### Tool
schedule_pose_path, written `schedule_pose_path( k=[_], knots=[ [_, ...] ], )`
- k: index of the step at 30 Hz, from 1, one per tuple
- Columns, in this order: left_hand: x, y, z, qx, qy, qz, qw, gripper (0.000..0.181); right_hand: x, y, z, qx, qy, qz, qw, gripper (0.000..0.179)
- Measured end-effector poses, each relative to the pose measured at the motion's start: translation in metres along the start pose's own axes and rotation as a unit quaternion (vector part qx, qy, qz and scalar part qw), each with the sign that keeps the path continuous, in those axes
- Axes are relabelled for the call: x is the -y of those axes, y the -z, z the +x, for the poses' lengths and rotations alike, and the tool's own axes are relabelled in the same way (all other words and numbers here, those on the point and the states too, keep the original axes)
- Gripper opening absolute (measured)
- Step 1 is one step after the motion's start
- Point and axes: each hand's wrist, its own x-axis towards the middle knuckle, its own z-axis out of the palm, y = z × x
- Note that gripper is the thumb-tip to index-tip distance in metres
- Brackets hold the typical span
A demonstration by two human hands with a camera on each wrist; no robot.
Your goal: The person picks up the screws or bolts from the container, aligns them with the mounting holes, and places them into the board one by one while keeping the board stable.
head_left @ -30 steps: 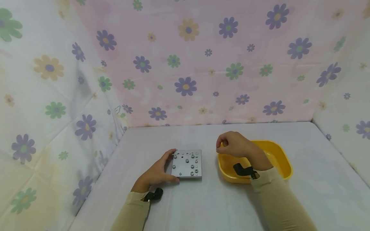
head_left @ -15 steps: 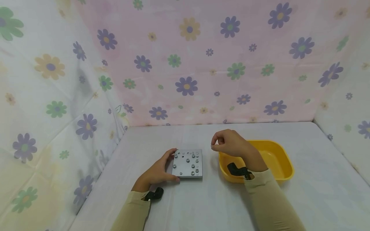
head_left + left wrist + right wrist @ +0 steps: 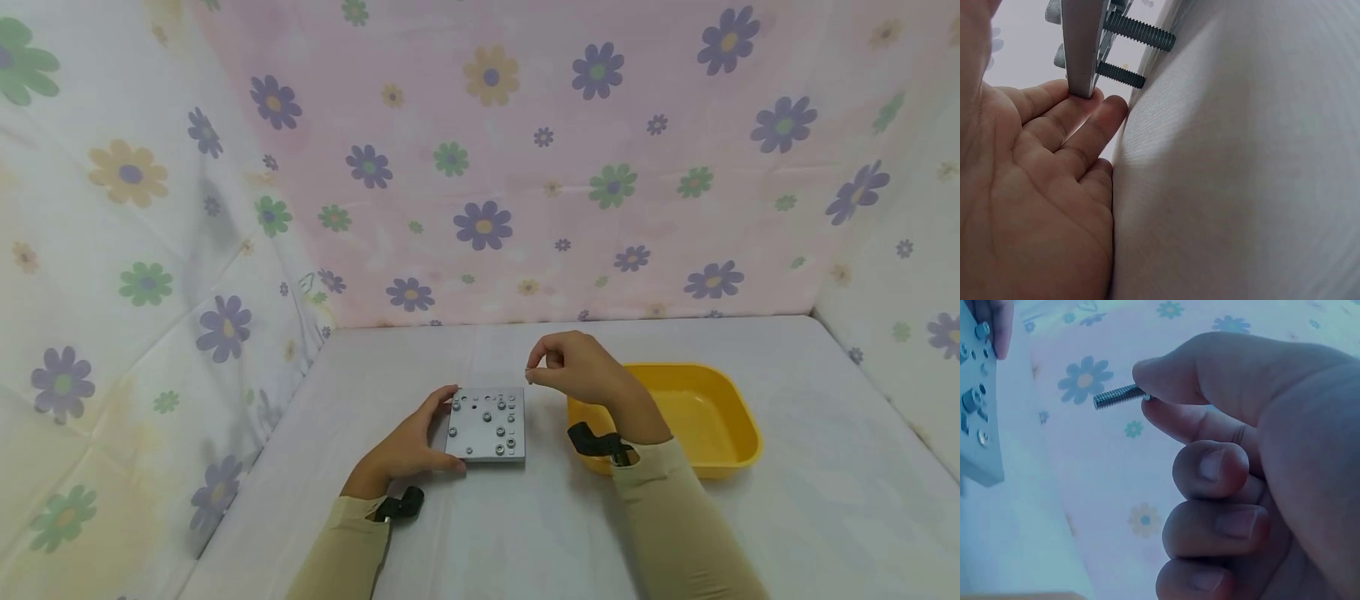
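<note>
A square silver metal plate (image 3: 474, 432) lies level on the white table, dotted with several socket-head screws and some open holes. My left hand (image 3: 405, 448) grips its left side, fingers at the far corner and thumb at the near edge. From the left wrist, threaded shanks (image 3: 1138, 32) stick out of the plate's underside toward the table. My right hand (image 3: 581, 368) is raised just beyond the plate's far right corner. Its thumb and index finger pinch a small threaded screw (image 3: 1117, 396) whose shank points toward the plate; the head end is hidden by the fingertips.
A yellow plastic tray (image 3: 697, 421) stands to the right, partly under my right forearm. Flowered cloth (image 3: 480, 167) rises behind the table and along both sides. A black wrist mount (image 3: 596, 442) sits on my right wrist.
My right hand has moved left from over the yellow tray toward the plate, carrying the screw. My left hand and the plate have stayed in place.
</note>
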Motion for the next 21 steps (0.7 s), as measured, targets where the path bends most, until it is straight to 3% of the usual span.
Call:
schedule_pose_path(
  k=[8, 15, 21],
  knots=[
    [-0.003, 0.000, 0.000, 0.000, 0.008, 0.004, 1.0000, 0.127, 0.010, -0.014, 0.001, -0.021, -0.007, 0.024, 0.9994, 0.005],
    [-0.003, 0.001, -0.002, -0.001, 0.015, 0.005, 0.9999, 0.127, 0.015, -0.039, 0.004, -0.024, -0.020, 0.017, 0.9994, 0.012],
    [-0.004, 0.001, -0.002, 0.003, 0.007, 0.004, 1.0000, 0.127, 0.017, -0.055, 0.009, -0.069, -0.037, 0.021, 0.9968, 0.006]
  ],
)
